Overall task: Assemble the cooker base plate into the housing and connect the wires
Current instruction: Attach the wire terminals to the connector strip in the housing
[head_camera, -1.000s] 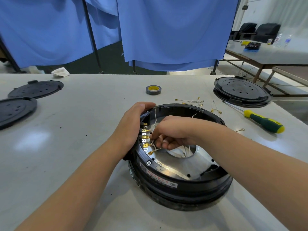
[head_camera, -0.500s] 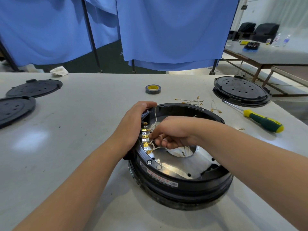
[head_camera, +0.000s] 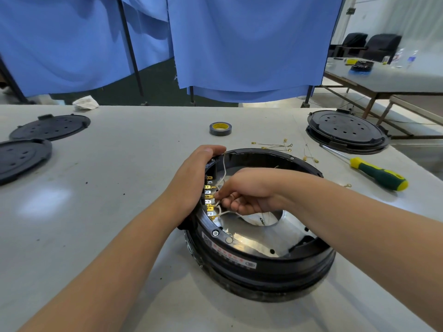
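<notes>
Housing: we see the round black plastic cooker housing (head_camera: pixel 261 267) resting on the pale grey table (head_camera: pixel 96 212), near centre, open side up.
Base plate: the shiny silver metal base plate (head_camera: pixel 254 238) sits inside the housing, with a large round opening at its middle.
Terminals: a column of brass and silver spade terminals (head_camera: pixel 209 200) lines the inner left wall of the housing.
Wires: thin white wires (head_camera: pixel 224 168) run from the far-left rim down to the terminals and across the plate.
Left hand: our left hand (head_camera: pixel 191 183) grips the left rim of the housing, fingers curled over its far-left edge.
Right hand: our right hand (head_camera: pixel 247 190) is inside the housing, fingers curled, thumb and forefinger pinching a white wire end just beside the terminals.
Screwdriver: a green and yellow handled screwdriver (head_camera: pixel 378 174) lies on the table to the right.
Tape: a grey roll of tape with a yellow core (head_camera: pixel 220 128) lies far of the housing.
Loose leads: spare thin leads with brass ends (head_camera: pixel 275 146) lie between the tape and the screwdriver.
Covers: black perforated round covers lie far left (head_camera: pixel 50 127) and far right (head_camera: pixel 346 130).
</notes>
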`<state>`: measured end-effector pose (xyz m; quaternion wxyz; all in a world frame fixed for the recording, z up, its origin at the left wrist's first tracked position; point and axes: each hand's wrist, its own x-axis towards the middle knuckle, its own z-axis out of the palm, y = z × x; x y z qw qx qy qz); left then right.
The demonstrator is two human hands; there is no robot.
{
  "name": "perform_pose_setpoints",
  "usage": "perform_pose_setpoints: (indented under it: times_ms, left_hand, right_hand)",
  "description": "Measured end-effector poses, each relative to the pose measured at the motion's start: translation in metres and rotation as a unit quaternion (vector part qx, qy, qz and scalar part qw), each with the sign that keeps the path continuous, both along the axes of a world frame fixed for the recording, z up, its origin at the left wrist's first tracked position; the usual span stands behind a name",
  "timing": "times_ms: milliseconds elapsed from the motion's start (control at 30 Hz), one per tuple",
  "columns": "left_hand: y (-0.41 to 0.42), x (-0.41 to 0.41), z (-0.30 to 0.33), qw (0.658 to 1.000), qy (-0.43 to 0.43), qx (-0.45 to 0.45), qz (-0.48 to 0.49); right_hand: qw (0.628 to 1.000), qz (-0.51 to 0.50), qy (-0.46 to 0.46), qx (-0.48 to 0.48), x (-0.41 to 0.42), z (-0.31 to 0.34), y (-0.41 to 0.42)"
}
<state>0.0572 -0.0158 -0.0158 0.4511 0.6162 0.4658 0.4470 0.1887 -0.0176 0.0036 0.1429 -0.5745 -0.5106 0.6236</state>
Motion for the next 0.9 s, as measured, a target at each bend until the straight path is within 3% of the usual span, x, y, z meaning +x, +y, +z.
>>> perform_pose_setpoints:
  times_ms: [700,900]
  left_hand:
    - [0.0007,0.0020,0.0008,1.000,0.014,0.006,0.002]
    - [0.0004,0.0007,-0.0005,1.000,-0.010,-0.005,0.009]
  right_hand:
    - [1.000,0.015,0.005,-0.005,0.0025,-0.0045,0.0034]
    - [0.994,0.044,-0.082,0.064,0.0018,-0.0022,0.0017]
